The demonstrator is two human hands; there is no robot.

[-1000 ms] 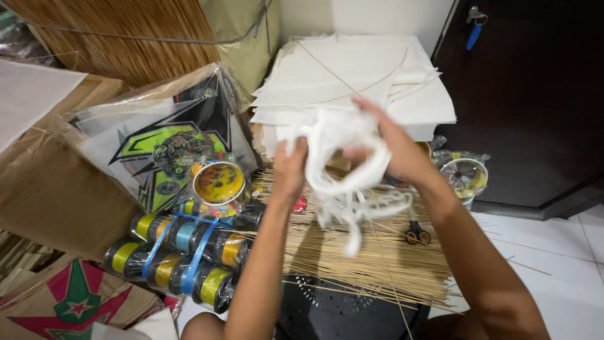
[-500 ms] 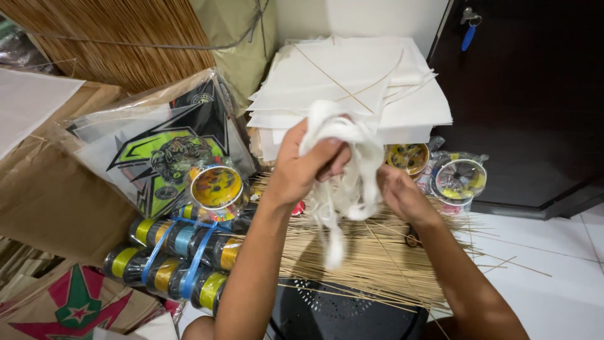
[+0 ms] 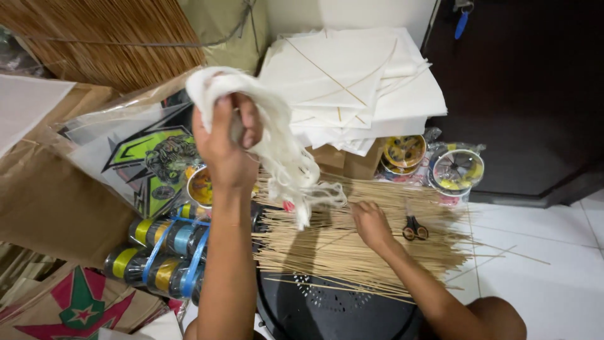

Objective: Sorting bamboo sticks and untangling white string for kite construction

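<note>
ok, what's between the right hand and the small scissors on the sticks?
Head view: only the thin bamboo sticks lie between the right hand and the scissors; nothing else sits there.

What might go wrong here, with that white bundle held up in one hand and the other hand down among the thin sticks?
The loose ends of the white string bundle in the left hand dangle over the bamboo sticks, so they may snag and drag some out of the pile. The right hand presses on the sticks near the small scissors; a pointed stick end or blade might prick it.

White-tiled floor, dark door
A white wall (image 3: 352, 12) is seen behind; a dark wooden door (image 3: 522, 94) is set beside white floor tiles (image 3: 541, 283)
</note>
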